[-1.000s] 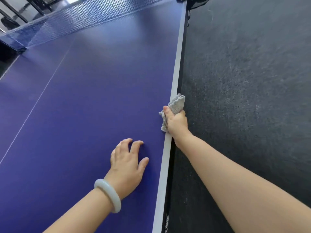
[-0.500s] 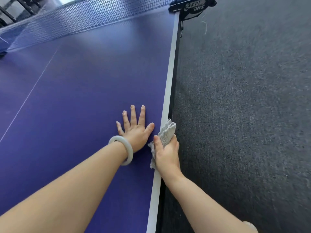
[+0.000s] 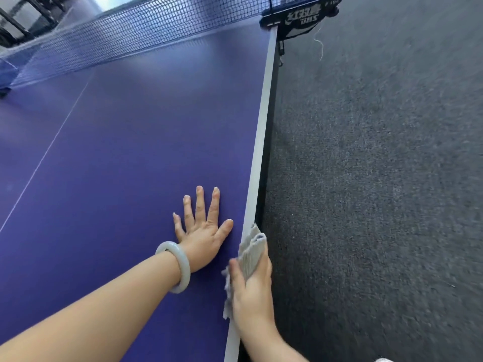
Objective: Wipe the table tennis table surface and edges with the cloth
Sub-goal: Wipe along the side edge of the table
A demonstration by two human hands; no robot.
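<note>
The blue table tennis table (image 3: 125, 158) fills the left of the view, with a white line along its right side edge (image 3: 261, 142). My right hand (image 3: 252, 291) grips a folded grey cloth (image 3: 251, 250) wrapped over that edge, thumb on top of the table and fingers down the side. My left hand (image 3: 202, 231) lies flat on the blue surface just left of the cloth, fingers spread and straight, with a pale bangle on the wrist.
The net (image 3: 136, 30) stretches across the far end, held by a dark clamp post (image 3: 298, 18) at the right edge. Dark grey carpet (image 3: 379, 178) covers the floor to the right of the table.
The view has shifted toward the net. My left hand went from curled fingertips to lying flat with straight fingers. My right hand keeps its grip on the cloth at the table edge.
</note>
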